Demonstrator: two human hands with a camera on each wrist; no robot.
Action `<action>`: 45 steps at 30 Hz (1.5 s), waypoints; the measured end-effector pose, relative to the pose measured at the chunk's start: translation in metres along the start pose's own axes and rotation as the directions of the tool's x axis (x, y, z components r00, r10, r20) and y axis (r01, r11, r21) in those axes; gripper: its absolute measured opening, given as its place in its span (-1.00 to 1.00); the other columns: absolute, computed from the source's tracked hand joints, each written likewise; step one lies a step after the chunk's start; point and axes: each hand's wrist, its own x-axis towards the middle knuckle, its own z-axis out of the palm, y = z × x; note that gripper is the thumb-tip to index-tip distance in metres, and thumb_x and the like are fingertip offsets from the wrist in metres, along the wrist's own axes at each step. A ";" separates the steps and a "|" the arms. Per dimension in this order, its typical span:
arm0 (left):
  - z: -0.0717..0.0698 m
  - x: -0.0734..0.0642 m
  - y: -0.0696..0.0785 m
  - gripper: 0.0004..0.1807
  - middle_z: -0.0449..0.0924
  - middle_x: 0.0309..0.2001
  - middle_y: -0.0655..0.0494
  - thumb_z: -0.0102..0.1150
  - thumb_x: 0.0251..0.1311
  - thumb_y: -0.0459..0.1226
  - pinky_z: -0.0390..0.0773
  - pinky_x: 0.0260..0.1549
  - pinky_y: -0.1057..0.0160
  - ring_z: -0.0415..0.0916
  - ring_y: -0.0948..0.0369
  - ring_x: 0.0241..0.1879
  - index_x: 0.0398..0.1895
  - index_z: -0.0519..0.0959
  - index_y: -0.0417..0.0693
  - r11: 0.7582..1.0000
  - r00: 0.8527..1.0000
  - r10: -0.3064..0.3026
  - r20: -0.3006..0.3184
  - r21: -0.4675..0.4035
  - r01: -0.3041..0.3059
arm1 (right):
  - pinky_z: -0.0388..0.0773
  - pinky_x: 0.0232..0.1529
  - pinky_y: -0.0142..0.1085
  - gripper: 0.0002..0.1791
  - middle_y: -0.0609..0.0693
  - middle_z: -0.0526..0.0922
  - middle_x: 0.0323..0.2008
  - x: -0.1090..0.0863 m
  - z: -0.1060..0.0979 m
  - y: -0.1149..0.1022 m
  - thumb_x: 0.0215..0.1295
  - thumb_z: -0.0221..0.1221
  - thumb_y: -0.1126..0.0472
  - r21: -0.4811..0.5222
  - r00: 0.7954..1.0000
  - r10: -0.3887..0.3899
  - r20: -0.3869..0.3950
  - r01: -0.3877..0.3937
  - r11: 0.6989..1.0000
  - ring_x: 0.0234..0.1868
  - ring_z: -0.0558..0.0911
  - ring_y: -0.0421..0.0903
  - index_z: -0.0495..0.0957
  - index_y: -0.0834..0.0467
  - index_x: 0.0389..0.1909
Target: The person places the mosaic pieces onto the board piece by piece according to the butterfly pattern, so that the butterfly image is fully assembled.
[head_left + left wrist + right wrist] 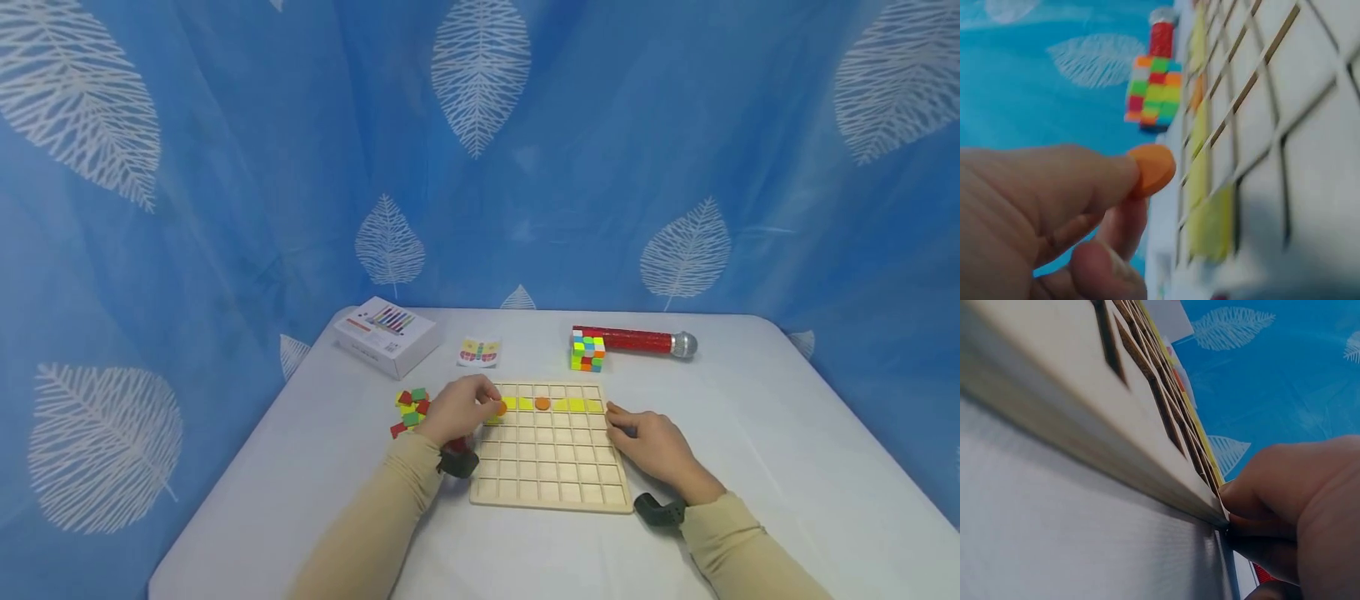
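My left hand (pixel 457 407) pinches an orange round disc (pixel 1155 167) between thumb and finger, over the upper left corner of a wooden grid board (pixel 551 471). Along the board's far rows sit several yellow pieces (pixel 577 406) and another orange disc (pixel 542 403). At the board's right edge, my right hand (pixel 660 446) grips the rim; the thumb lies at the top of the edge in the right wrist view. A pile of red, green and yellow pieces (pixel 412 400) lies beside my left hand, which partly covers it.
Behind the board lies a small card (pixel 478 352) with a coloured pattern. A white box (pixel 388 337) stands at the back left. Toward the back right are a colourful puzzle cube (pixel 587 352) and a red microphone (pixel 637 340). A blue leaf-print curtain (pixel 570 167) hangs behind the white table (pixel 795 417).
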 end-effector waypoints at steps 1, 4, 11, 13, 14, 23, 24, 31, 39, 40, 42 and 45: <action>0.004 0.002 0.001 -0.85 0.61 -0.30 0.21 0.35 0.30 -0.05 0.50 -0.33 0.19 0.52 0.18 -0.34 -0.21 0.63 0.15 1.000 1.000 0.003 -0.001 0.018 -0.003 | 0.42 0.29 0.23 -0.55 0.10 0.54 0.35 0.000 0.001 -0.001 0.45 0.19 0.08 0.002 1.000 -0.004 -0.001 0.004 1.000 0.37 0.47 0.30 0.61 0.24 0.24; 0.016 0.002 0.000 -0.86 0.59 -0.37 0.23 0.34 0.30 -0.07 0.49 -0.46 0.22 0.50 0.20 -0.45 -0.19 0.63 0.15 0.996 1.000 -0.003 -0.021 0.084 0.004 | 0.42 0.29 0.23 -0.55 0.10 0.54 0.35 0.001 0.004 -0.003 0.45 0.20 0.08 0.014 1.000 -0.017 0.006 0.016 1.000 0.37 0.48 0.29 0.62 0.24 0.23; 0.033 0.001 -0.004 -0.92 0.68 -0.28 0.26 0.35 0.32 -0.12 0.52 -0.35 0.24 0.52 0.24 -0.32 -0.21 0.75 0.16 0.980 0.997 0.012 -0.074 0.197 0.003 | 0.42 0.29 0.24 -0.55 0.08 0.53 0.36 -0.001 0.002 -0.003 0.45 0.19 0.08 -0.004 1.000 0.000 0.017 0.000 1.000 0.38 0.47 0.29 0.61 0.22 0.25; 0.036 0.002 -0.003 -0.91 0.71 -0.20 0.27 0.36 0.31 -0.12 0.56 -0.28 0.23 0.55 0.25 -0.25 -0.20 0.78 0.18 0.976 0.997 0.034 -0.074 0.216 -0.017 | 0.42 0.28 0.25 -0.54 0.08 0.53 0.36 -0.001 0.000 -0.002 0.45 0.19 0.08 -0.016 1.000 0.000 0.014 0.000 1.000 0.38 0.46 0.30 0.60 0.22 0.25; 0.036 0.002 -0.002 -0.91 0.73 -0.18 0.27 0.36 0.31 -0.12 0.57 -0.25 0.22 0.56 0.25 -0.23 -0.20 0.79 0.19 0.976 0.997 0.039 -0.074 0.219 -0.022 | 0.43 0.28 0.25 -0.54 0.08 0.52 0.37 -0.001 -0.001 -0.001 0.46 0.18 0.08 -0.018 1.000 -0.001 0.014 0.001 1.000 0.38 0.46 0.30 0.60 0.22 0.26; 0.039 0.000 0.001 -0.85 0.70 -0.24 0.28 0.37 0.30 -0.09 0.53 -0.35 0.28 0.52 0.29 -0.32 -0.12 0.78 0.18 0.980 0.990 0.031 -0.138 0.197 -0.004 | 0.42 0.28 0.25 -0.53 0.09 0.51 0.37 -0.001 -0.002 0.002 0.46 0.18 0.06 -0.017 1.000 0.007 0.018 -0.007 1.000 0.38 0.46 0.30 0.59 0.23 0.26; 0.039 -0.001 0.000 -0.84 0.70 -0.25 0.27 0.36 0.31 -0.08 0.52 -0.37 0.29 0.51 0.29 -0.33 -0.11 0.78 0.17 0.981 0.987 0.033 -0.159 0.196 -0.001 | 0.42 0.28 0.26 -0.53 0.09 0.51 0.37 -0.001 -0.001 0.002 0.46 0.18 0.06 -0.018 1.000 0.011 0.017 -0.010 1.000 0.38 0.46 0.30 0.59 0.23 0.26; 0.014 -0.003 -0.010 -0.88 0.71 -0.32 0.22 0.30 0.33 -0.12 0.53 -0.43 0.25 0.51 0.25 -0.42 -0.23 0.75 0.09 0.967 0.959 -0.011 -0.282 0.242 0.083 | 0.42 0.27 0.26 -0.53 0.09 0.52 0.36 0.000 -0.001 0.001 0.46 0.18 0.06 -0.013 1.000 0.000 0.009 0.000 1.000 0.38 0.45 0.31 0.60 0.23 0.25; -0.038 -0.013 -0.042 -0.91 0.66 -0.36 0.16 0.34 0.32 -0.17 0.56 -0.22 0.07 0.50 0.13 -0.36 -0.25 0.73 0.03 0.922 0.957 -0.197 -0.213 0.290 0.254 | 0.42 0.28 0.25 -0.53 0.09 0.52 0.36 0.000 -0.002 0.000 0.45 0.18 0.06 0.000 1.000 0.006 0.011 -0.006 1.000 0.39 0.45 0.30 0.59 0.23 0.25; -0.042 -0.015 -0.046 -0.90 0.66 -0.34 0.16 0.35 0.32 -0.17 0.56 -0.18 0.06 0.50 0.12 -0.33 -0.24 0.74 0.03 0.922 0.957 -0.216 -0.195 0.282 0.265 | 0.42 0.28 0.25 -0.53 0.10 0.52 0.36 0.000 -0.003 0.000 0.45 0.18 0.06 0.002 1.000 0.007 0.012 -0.007 1.000 0.39 0.44 0.30 0.60 0.23 0.25; -0.045 -0.020 -0.052 -0.90 0.67 -0.31 0.16 0.37 0.31 -0.17 0.57 -0.13 0.03 0.50 0.12 -0.29 -0.23 0.75 0.04 0.925 0.958 -0.239 -0.161 0.264 0.275 | 0.42 0.28 0.25 -0.53 0.10 0.53 0.36 0.000 -0.003 0.000 0.46 0.18 0.07 0.002 1.000 0.005 0.013 -0.005 1.000 0.39 0.44 0.30 0.60 0.24 0.25; -0.045 -0.024 -0.057 -0.93 0.68 -0.27 0.17 0.39 0.29 -0.17 0.58 -0.08 0.02 0.51 0.12 -0.25 -0.24 0.76 0.08 0.933 0.964 -0.234 -0.123 0.249 0.258 | 0.42 0.28 0.25 -0.54 0.11 0.53 0.35 0.000 -0.003 0.000 0.46 0.18 0.08 -0.001 1.000 -0.004 0.009 0.004 1.000 0.38 0.45 0.31 0.60 0.24 0.25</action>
